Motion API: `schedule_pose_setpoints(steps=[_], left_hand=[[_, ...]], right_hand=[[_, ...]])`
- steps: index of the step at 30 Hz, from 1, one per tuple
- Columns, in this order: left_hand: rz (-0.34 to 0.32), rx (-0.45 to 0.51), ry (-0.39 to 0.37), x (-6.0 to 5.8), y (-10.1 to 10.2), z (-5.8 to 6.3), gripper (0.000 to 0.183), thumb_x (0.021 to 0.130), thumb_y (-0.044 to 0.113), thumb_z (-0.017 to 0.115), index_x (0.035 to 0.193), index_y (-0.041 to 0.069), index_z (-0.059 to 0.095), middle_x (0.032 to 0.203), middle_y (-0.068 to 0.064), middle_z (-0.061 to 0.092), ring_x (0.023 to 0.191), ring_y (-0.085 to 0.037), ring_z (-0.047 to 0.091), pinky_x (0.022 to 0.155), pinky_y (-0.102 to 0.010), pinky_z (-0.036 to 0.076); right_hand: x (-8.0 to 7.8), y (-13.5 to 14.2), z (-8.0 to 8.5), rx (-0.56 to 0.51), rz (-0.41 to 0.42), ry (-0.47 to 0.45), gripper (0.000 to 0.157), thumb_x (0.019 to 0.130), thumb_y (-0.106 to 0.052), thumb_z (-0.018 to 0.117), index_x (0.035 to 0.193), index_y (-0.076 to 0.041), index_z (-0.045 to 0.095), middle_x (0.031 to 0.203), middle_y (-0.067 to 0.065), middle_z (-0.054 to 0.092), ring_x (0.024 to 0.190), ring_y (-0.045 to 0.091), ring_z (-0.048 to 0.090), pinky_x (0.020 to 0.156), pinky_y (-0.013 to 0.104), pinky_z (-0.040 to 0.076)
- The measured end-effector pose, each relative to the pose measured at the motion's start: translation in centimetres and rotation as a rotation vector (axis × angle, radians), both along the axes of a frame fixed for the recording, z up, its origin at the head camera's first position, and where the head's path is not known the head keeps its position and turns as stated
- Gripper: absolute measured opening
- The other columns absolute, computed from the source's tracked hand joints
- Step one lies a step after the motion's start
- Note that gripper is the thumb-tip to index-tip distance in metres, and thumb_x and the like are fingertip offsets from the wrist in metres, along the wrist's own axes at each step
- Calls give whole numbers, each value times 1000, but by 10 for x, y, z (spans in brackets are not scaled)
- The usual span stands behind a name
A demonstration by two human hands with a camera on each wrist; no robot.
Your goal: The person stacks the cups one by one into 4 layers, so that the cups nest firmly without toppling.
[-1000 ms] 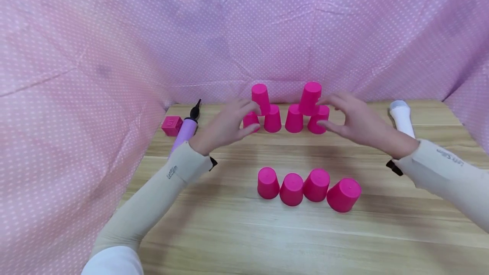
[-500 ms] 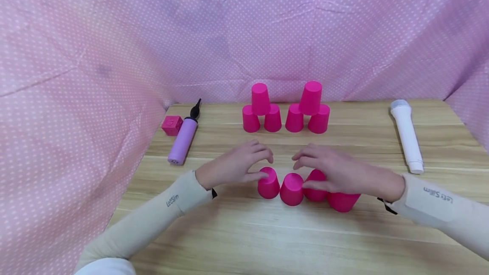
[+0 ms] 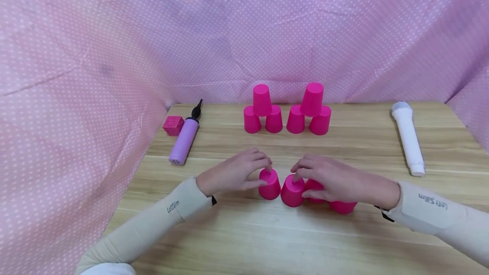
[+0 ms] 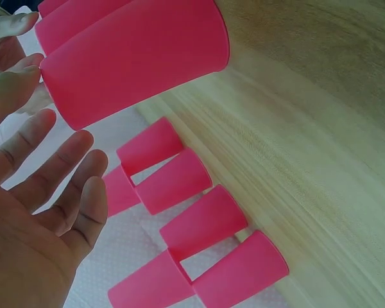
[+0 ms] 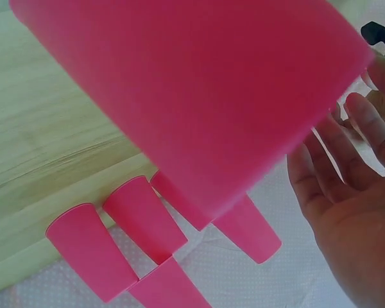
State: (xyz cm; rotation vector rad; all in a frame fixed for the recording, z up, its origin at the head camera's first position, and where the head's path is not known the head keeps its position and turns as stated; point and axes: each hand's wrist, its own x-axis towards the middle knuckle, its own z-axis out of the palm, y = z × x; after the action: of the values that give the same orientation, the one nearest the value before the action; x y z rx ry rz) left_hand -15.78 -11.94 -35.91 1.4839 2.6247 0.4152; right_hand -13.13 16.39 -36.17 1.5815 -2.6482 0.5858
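Note:
Several pink cups stand upside down in a front row on the wooden table. My left hand [image 3: 240, 173] is at the leftmost cup [image 3: 270, 189], its thumb and fingertips right at the cup's top. In the left wrist view the thumb meets the edge of that cup [image 4: 135, 61], and the other fingers are loosely extended. My right hand [image 3: 338, 179] reaches over the row, with fingertips at the top of the second cup [image 3: 292, 196] and thumb by its side. It partly hides the third cup [image 3: 311, 185] and the fourth cup [image 3: 344, 208].
Behind the row stand two small pyramids of pink cups, a left pyramid [image 3: 262, 101] and a right pyramid [image 3: 312, 101]. A pink cube [image 3: 173, 126] and a purple hand pump [image 3: 184, 141] lie left; a white microphone [image 3: 408, 139] lies right. A dotted pink cloth [image 3: 244, 33] hangs behind.
Both hands have come back from the two rear pyramids to the front row and lowered until their fingertips are at the tops of the two left cups. The cups keep their places.

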Motion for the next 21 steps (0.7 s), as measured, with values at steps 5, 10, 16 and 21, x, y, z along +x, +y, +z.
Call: schedule_pose_setpoints(steps=[5,10,16,21], left_hand=[[-13,0,-12,2,0,0,40,83,32,73,118,16,60,114,3,56,106,-9,47,90,-22,42],[-28,-4,-9,4,0,-1,33,84,31,73,112,17,62,112,4,57,105,-9,48,91,-22,42],[-26,2,-17,6,0,-2,32,83,30,73,111,17,62,111,4,57,104,-9,48,90,-22,42],[-29,3,-19,5,0,-3,34,83,29,74,112,17,62,112,3,57,105,-9,48,90,-22,43]], right_hand=[[2,-1,-1,8,-4,-11,37,72,-26,83,103,-17,64,110,-3,58,100,13,54,82,31,51],[3,-2,-2,-9,-8,-14,36,72,-25,83,102,-17,64,109,-3,58,99,11,54,81,30,51],[2,-3,-2,-9,-4,-22,34,73,-23,83,100,-16,64,109,-2,58,99,12,54,81,29,51],[2,-5,-1,-2,-12,-25,34,72,-24,83,99,-17,65,109,-2,58,99,12,54,81,31,51]])
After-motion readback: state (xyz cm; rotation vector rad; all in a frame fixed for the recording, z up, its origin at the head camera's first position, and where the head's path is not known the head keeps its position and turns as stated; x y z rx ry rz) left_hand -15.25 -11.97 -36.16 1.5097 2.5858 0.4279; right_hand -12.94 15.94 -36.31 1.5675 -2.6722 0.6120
